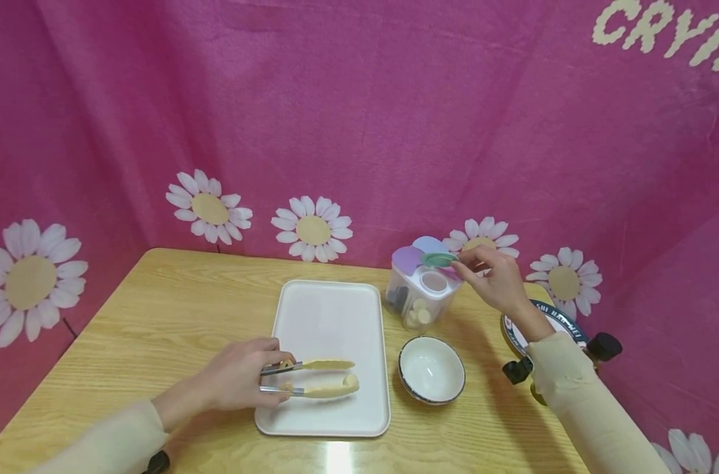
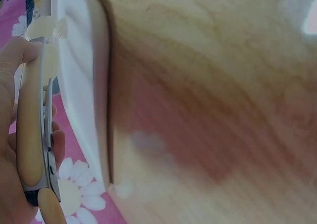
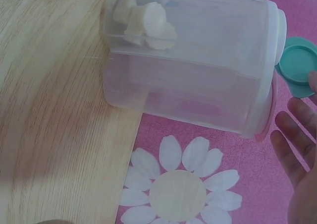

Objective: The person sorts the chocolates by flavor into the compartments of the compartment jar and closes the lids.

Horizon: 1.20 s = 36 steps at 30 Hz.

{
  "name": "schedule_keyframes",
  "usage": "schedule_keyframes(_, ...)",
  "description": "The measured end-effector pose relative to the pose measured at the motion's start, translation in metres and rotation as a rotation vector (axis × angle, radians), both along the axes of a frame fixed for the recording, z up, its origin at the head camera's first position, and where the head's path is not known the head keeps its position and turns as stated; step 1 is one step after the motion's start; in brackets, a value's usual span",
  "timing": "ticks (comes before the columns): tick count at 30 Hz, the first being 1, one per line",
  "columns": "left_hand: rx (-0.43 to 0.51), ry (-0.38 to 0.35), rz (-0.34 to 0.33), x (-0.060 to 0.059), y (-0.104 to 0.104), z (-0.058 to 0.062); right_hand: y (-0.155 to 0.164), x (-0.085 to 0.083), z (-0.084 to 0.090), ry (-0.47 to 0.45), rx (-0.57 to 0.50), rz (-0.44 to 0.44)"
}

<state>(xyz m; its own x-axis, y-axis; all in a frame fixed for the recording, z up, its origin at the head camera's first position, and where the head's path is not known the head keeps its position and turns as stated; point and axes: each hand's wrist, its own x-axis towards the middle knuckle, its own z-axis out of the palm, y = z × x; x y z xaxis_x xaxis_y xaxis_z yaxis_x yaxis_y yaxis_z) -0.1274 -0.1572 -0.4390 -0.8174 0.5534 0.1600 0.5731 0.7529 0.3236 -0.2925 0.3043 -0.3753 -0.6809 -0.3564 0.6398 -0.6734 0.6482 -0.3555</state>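
On the wooden bench (image 1: 176, 309), the left hand (image 1: 241, 382) rests at about 7 o'clock of the scene, its fingers curled round the handles of a pair of tongs (image 1: 315, 376) with metal arms and cream-coloured tips. The tongs lie across the near part of a white rectangular tray (image 1: 336, 316), their two tips a little apart and pointing toward 3 o'clock. In the left wrist view the same tongs (image 2: 30, 130) run alongside the palm, with the tray's (image 2: 84, 95) rim just beside them. At about 2 o'clock from the tray stands a clear plastic container (image 1: 421, 296) divided into compartments, with pale round pieces lying in the compartment nearest the viewer and pastel flip lids on top. The right hand (image 1: 494, 276) reaches in from 3 o'clock and pinches the raised teal lid (image 1: 439, 259) with its fingertips, the round opening under it uncovered. The right wrist view shows the container (image 3: 193, 65) with the pale pieces (image 3: 146, 23) in one compartment, the teal lid (image 3: 297, 65) swung clear of the top, and the fingers (image 3: 297, 149) close by. A white bowl (image 1: 432, 368) with a dark rim stands at 6 o'clock of the container, just right of the tray.
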Motion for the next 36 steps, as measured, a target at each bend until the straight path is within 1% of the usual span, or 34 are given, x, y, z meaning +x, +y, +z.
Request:
schedule_keyframes(5,-0.011,-0.03,0.005,0.001,0.004,-0.008,0.001,0.0,0.0,0.005,0.002,0.004)
schedule_keyframes(10,0.006,-0.044,0.006,0.002,0.007,-0.013,0.0,0.0,0.0,0.007,0.002,0.006)
schedule_keyframes(16,0.009,-0.038,0.006,0.001,0.007,-0.014,0.0,0.0,0.0,0.008,-0.002,0.009)
schedule_keyframes(23,0.026,-0.057,0.007,0.001,0.006,-0.011,-0.001,0.001,0.001,-0.005,0.004,0.003)
schedule_keyframes(26,0.039,-0.037,0.0,-0.001,0.007,-0.009,-0.001,0.001,0.001,0.002,0.003,0.007)
schedule_keyframes(29,0.055,-0.013,0.0,-0.004,0.008,-0.004,-0.001,0.001,0.001,0.006,0.003,0.007)
schedule_keyframes(36,0.099,0.04,0.016,-0.019,0.017,0.016,-0.001,0.001,0.001,-0.006,0.004,0.003)
